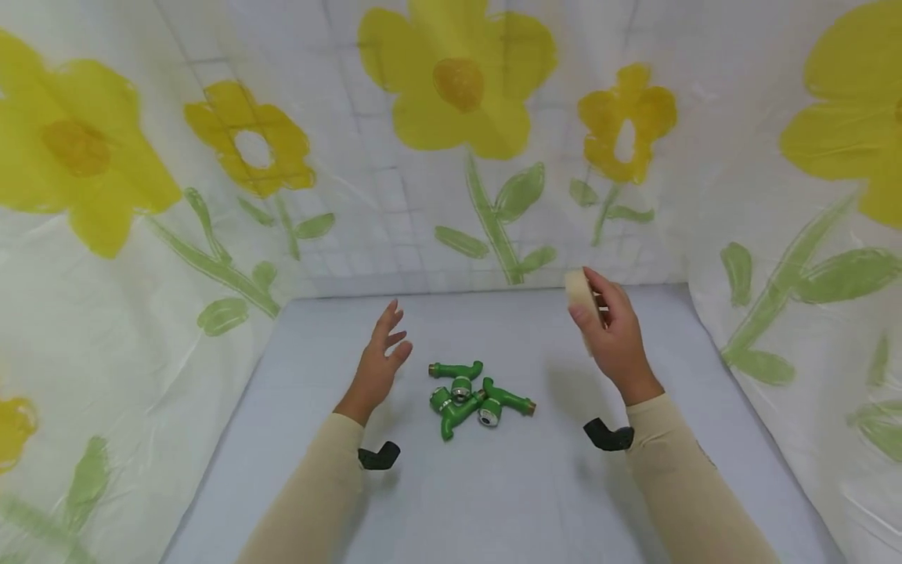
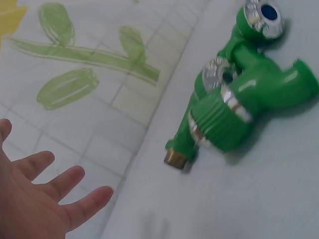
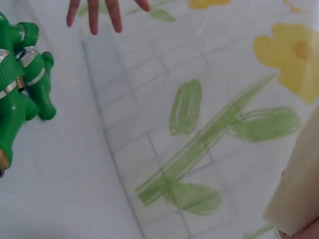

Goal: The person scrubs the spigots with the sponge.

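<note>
Three green plastic taps with silvery bands and brass-coloured threaded ends lie close together on the table: the back tap (image 1: 454, 370), the front tap (image 1: 454, 411) and the right tap (image 1: 503, 399). My left hand (image 1: 373, 372) hovers left of them, fingers spread and holding nothing; its fingers (image 2: 89, 206) also show in the left wrist view. Off to the right, my right hand (image 1: 616, 337) grips a cream-coloured, sponge-like block (image 1: 579, 291) above the table, thumb on the near side. The block has a dark side towards the palm. Its exact kind is unclear.
A pale cloth covers the table (image 1: 493, 501). White sheeting (image 1: 338, 141) painted with yellow flowers and green leaves closes in the back and both sides. Dark curved mounts (image 1: 380, 456) stick out from both wrists.
</note>
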Demonstrator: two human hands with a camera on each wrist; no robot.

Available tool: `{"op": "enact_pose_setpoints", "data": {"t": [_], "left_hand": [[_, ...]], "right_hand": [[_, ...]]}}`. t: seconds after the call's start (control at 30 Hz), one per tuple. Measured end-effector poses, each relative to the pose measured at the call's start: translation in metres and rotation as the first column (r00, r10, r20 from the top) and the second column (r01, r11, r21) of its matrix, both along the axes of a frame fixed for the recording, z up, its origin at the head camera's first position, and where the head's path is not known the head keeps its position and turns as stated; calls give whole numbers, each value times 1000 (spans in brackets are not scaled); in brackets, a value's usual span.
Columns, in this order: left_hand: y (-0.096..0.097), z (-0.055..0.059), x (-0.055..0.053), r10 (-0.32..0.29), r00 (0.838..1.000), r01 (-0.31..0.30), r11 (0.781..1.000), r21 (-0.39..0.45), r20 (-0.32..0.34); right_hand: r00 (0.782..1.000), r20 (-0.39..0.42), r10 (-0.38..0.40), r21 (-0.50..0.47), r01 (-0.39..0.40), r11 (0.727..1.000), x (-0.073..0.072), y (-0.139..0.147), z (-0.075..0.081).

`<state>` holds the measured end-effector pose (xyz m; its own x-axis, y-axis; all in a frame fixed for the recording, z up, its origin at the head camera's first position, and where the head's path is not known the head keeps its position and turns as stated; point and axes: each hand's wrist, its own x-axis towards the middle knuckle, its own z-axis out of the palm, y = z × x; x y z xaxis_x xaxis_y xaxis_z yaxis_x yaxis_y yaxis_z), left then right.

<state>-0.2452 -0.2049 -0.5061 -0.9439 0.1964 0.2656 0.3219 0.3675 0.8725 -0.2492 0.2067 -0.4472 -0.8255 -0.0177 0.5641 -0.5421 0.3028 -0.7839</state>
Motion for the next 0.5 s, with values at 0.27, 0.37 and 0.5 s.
{"op": "enact_pose_setpoints", "data": {"t": [0.27,0.37,0.5], "left_hand": [[19,-15,26,-54,997,44,985,166,53],[28,-29,37,-46,992,22,981,194,120],[35,-46,43,-42,983,19,991,131,176]], "right_hand": [[1000,20,13,-43,-12,999,10,3,2],[998,56,21,-52,-18,998,14,8,-6],[996,86,27,-64,-22,998,19,9,-13]]}}
